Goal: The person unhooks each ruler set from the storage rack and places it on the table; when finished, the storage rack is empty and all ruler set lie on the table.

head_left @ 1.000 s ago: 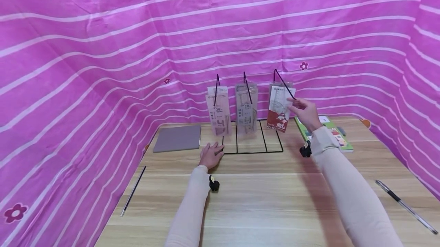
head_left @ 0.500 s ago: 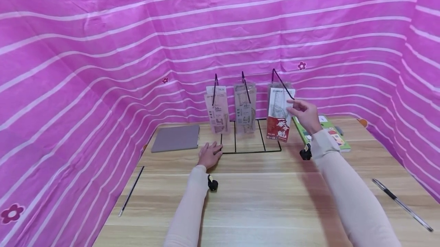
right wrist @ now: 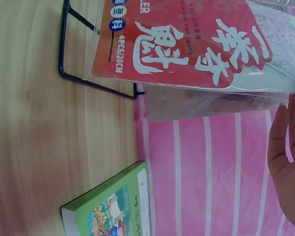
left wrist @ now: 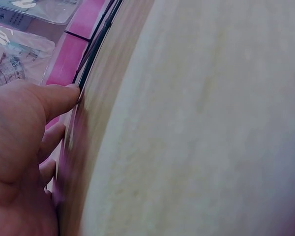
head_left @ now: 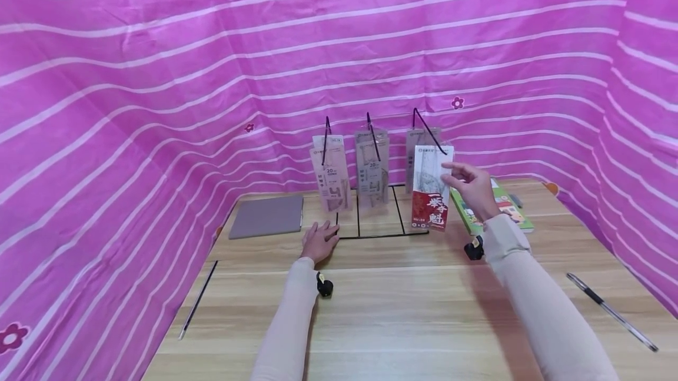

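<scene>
Since the earlier frame, the red-and-white packet (head_left: 431, 189) has come lower and nearer us, to the tip of the right-hand hook (head_left: 430, 131).
With the rack (head_left: 381, 236) as our clock's centre, we see the grey notebook (head_left: 265, 216) at nine, then our left hand (head_left: 319, 242) at eight, fingers relaxed, touching the frame's near corner, apparently to steady it. The left packets (head_left: 332, 181) and middle packets (head_left: 372, 175) hang toward eleven and twelve. At two, our right hand (head_left: 473, 186) pinches the red-and-white packet's edge, seemingly to control it; we cannot tell whether the hook threads it. The green book (right wrist: 115, 211) lies at three.
</scene>
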A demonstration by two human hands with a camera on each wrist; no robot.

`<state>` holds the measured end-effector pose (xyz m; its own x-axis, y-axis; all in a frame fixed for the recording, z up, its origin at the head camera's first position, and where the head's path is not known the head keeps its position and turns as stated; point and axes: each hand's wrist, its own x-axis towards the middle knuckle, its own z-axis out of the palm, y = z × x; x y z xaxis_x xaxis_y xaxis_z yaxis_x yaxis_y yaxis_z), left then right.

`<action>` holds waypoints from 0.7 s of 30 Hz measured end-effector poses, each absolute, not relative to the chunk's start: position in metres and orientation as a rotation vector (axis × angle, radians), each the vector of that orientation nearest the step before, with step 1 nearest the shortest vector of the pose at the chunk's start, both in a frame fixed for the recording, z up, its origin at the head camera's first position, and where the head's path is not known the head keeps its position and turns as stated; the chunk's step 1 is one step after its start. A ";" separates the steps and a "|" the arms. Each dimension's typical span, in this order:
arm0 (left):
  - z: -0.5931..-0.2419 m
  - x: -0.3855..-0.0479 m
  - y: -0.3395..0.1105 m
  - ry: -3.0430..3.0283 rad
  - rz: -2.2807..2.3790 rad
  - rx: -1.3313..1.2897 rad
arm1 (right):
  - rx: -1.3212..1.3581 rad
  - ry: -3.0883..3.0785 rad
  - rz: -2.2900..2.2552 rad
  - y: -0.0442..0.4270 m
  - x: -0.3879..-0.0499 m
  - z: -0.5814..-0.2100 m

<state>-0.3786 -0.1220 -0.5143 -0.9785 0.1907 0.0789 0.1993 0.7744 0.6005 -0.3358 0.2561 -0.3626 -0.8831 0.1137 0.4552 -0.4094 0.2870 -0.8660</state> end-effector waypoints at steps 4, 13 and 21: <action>-0.517 -0.380 -0.123 -2.942 -1.005 -0.329 | 0.272 -2.126 1.651 0.257 -0.330 -0.366; -0.517 -0.380 -0.123 -2.929 -0.990 -0.337 | 0.321 -2.056 1.686 0.261 -0.317 -0.372; -0.518 -0.381 -0.122 -2.924 -1.006 -0.339 | 0.293 -2.063 1.725 0.271 -0.314 -0.387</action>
<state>-0.3813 -0.1222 -0.5176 -0.9758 0.1946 0.0996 0.2147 0.7672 0.6045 -0.3136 0.2715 -0.3875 -0.8841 0.1122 0.4537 -0.4266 0.2024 -0.8815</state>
